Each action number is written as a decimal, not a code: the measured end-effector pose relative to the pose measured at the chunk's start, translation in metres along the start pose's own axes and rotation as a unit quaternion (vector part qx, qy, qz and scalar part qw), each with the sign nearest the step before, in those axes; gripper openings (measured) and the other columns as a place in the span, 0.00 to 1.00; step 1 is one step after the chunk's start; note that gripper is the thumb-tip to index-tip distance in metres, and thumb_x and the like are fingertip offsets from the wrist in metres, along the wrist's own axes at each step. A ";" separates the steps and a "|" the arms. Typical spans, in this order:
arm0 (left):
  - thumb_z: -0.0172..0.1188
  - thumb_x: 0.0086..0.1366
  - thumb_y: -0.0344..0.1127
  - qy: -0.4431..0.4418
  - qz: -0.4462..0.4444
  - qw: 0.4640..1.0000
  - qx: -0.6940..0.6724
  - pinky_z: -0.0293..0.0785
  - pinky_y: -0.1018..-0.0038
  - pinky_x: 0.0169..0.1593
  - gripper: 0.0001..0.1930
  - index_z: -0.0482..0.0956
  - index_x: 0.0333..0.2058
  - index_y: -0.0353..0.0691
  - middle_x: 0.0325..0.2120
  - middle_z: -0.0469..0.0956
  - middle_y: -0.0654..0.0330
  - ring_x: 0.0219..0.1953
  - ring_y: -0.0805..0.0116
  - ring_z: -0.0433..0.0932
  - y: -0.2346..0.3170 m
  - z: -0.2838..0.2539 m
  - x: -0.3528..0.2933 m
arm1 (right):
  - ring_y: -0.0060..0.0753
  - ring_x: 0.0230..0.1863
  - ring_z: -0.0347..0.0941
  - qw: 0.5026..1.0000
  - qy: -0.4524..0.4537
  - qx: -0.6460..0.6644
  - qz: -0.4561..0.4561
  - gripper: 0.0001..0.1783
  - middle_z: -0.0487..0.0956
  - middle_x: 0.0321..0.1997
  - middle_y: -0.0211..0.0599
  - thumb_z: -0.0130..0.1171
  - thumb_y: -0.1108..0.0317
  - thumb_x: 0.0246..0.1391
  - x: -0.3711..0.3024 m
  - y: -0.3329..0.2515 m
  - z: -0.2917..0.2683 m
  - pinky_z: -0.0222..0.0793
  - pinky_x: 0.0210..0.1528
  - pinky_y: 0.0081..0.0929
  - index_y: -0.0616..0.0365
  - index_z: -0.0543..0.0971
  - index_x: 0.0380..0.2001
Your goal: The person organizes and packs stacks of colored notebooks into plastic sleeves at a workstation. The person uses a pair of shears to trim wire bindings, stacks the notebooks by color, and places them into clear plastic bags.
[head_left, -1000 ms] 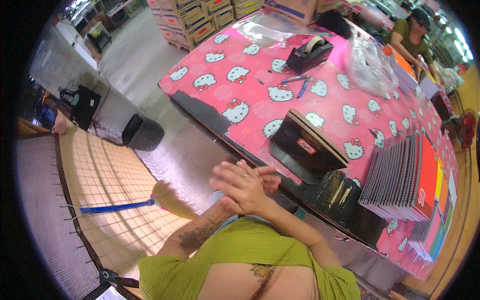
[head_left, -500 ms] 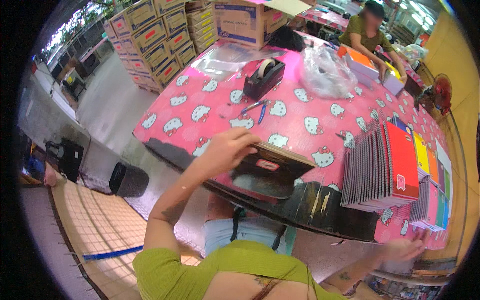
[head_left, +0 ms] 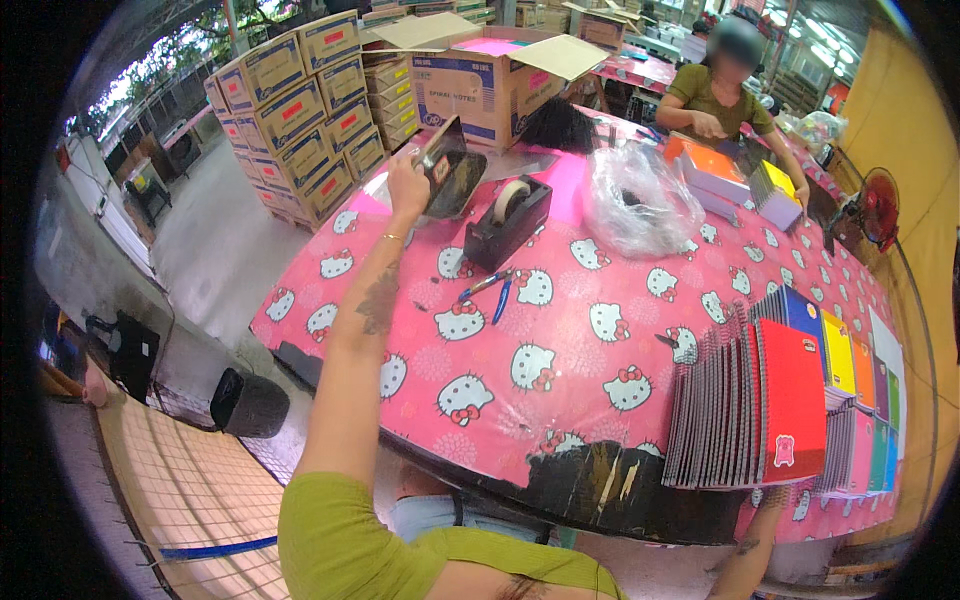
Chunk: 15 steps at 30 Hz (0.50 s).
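Clasping a dark stand point(head_left: 462, 186) near the tape dispenser point(head_left: 512, 228) in our curled left hand point(head_left: 408, 186), we cannot tell whether our right hand point(head_left: 775, 497), beside the spiral notebooks point(head_left: 793, 400), is spread or gripping anything.

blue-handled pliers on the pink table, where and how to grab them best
Probably by both blue handles, coming from the near side: the pliers lie flat, handles spread apart and nearer the person, while their nose points away toward the tape dispenser.
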<state>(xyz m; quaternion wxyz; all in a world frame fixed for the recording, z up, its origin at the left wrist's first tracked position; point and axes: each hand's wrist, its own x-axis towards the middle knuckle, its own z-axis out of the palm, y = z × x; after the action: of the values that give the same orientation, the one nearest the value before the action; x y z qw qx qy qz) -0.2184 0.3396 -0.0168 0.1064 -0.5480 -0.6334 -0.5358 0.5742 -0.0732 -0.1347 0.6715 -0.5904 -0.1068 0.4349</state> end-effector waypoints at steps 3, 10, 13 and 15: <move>0.60 0.57 0.29 -0.029 -0.031 0.999 0.000 0.68 0.59 0.51 0.14 0.78 0.42 0.35 0.41 0.73 0.45 0.46 0.45 0.72 -0.018 0.029 -0.012 | 0.38 0.68 0.57 1.000 0.003 0.001 0.007 0.35 0.65 0.66 0.38 0.48 0.48 0.63 0.000 0.008 0.001 0.49 0.68 0.39 0.55 0.59 0.66; 0.62 0.54 0.31 -0.102 0.003 0.995 -0.014 0.69 0.59 0.51 0.13 0.81 0.40 0.36 0.38 0.77 0.45 0.44 0.47 0.74 -0.016 0.062 -0.013 | 0.38 0.68 0.56 1.000 0.014 0.004 0.003 0.36 0.64 0.67 0.38 0.49 0.48 0.62 -0.011 0.015 0.003 0.49 0.68 0.39 0.54 0.58 0.67; 0.63 0.54 0.32 -0.128 -0.008 0.991 -0.037 0.69 0.59 0.51 0.13 0.82 0.39 0.36 0.39 0.77 0.45 0.45 0.47 0.74 -0.010 0.072 -0.016 | 0.37 0.69 0.56 1.000 0.008 0.007 0.001 0.36 0.64 0.67 0.38 0.50 0.48 0.62 -0.013 0.017 0.005 0.48 0.69 0.39 0.54 0.58 0.67; 0.63 0.55 0.33 -0.146 -0.007 0.989 -0.031 0.69 0.59 0.51 0.15 0.80 0.42 0.36 0.40 0.77 0.45 0.45 0.47 0.75 -0.017 0.062 -0.008 | 0.37 0.69 0.56 1.000 -0.007 0.010 0.008 0.36 0.63 0.67 0.38 0.50 0.48 0.61 -0.009 0.022 0.013 0.48 0.69 0.39 0.54 0.58 0.67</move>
<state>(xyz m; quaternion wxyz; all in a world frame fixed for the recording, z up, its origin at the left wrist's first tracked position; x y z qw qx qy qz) -0.2008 0.3879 -0.0569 -0.0082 -0.6192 -0.6291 -0.4699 0.5501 -0.0722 -0.1466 0.6731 -0.5813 -0.1026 0.4456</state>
